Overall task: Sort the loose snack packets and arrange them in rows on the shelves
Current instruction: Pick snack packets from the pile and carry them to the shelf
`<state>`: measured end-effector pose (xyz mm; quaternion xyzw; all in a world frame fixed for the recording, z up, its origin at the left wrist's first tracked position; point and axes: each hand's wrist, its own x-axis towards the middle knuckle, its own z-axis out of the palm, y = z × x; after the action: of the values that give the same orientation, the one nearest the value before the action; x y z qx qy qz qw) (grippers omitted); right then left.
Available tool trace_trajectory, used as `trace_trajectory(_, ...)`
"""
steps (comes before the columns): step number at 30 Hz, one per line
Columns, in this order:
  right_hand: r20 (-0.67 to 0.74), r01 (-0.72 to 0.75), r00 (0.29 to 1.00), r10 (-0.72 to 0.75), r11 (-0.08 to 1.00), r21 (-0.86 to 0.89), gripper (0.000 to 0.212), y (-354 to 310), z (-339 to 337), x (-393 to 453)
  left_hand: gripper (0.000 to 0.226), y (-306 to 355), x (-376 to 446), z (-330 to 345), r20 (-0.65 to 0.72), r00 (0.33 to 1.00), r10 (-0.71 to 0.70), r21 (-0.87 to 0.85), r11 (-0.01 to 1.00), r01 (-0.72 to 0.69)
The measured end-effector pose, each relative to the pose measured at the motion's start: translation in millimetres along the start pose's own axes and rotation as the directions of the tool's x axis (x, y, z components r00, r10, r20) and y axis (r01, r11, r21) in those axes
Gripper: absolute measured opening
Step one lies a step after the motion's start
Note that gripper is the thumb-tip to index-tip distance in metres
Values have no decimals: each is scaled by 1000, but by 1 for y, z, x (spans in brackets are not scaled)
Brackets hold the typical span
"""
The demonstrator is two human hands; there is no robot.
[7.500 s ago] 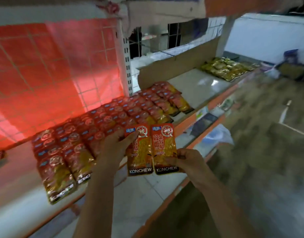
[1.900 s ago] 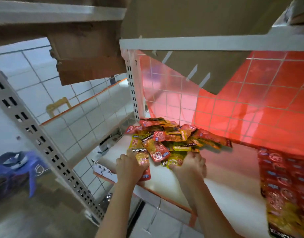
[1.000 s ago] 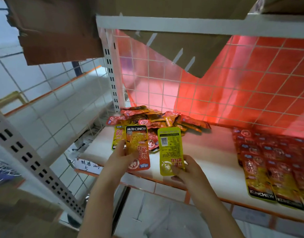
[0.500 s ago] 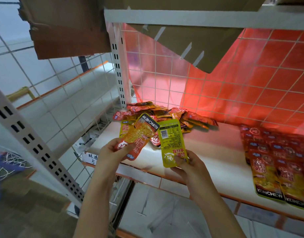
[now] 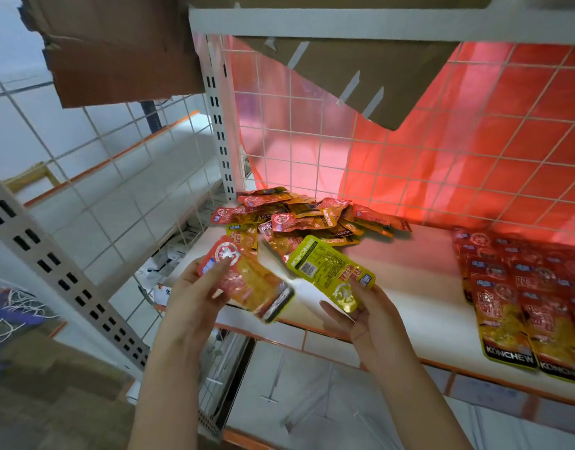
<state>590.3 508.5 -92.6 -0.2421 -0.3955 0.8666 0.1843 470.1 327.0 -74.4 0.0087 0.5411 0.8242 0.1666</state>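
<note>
Back panel: white wire grid (image 5: 393, 177), backed by red sheeting (image 5: 506, 141).
Upright: perforated white post (image 5: 218, 118).
Overhead: brown cardboard (image 5: 117, 50).
Left wall: white tiles (image 5: 26, 118), lit brightly.

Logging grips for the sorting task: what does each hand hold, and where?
Left hand pinches a red-topped packet at its top end. Right hand pinches a yellow packet, back side up, at its lower end.

The packet (image 5: 247, 280) in the left hand (image 5: 195, 297) is glossy, crinkled plastic film, as is the yellow packet (image 5: 328, 271) pinched by the right hand (image 5: 364, 310). Beyond both hands, the shelf (image 5: 425, 306) looks smooth, matt white; the wire grid (image 5: 312, 151) painted metal; overhead, cardboard (image 5: 123, 50) is matt and torn.
</note>
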Motion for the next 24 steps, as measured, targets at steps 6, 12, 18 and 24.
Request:
trace_trajectory(6, -63, -22, 998, 27, 998, 67, 9, 2, -1, 1, 11, 1, -3, 9, -1, 998, -70, -102, 992, 69)
trace_trajectory(12, -42, -65, 997, 72, 986, 156, 10, -2, 4, 1, 9, -5, -1, 13, 50, 989, -142, -50, 988, 145)
trace_trajectory(18, 31, -29, 999, 28, 999, 33, 21, 0, 11, 3, 13, -3, 1, 17, 114, 984, -140, 7, 990, 140)
trace_trajectory(24, -4, -19, 1000, 19, 999, -45, 20, 1, 14, 7, 12, -4, 2, 16, 129, 982, -142, 56, 989, 135)
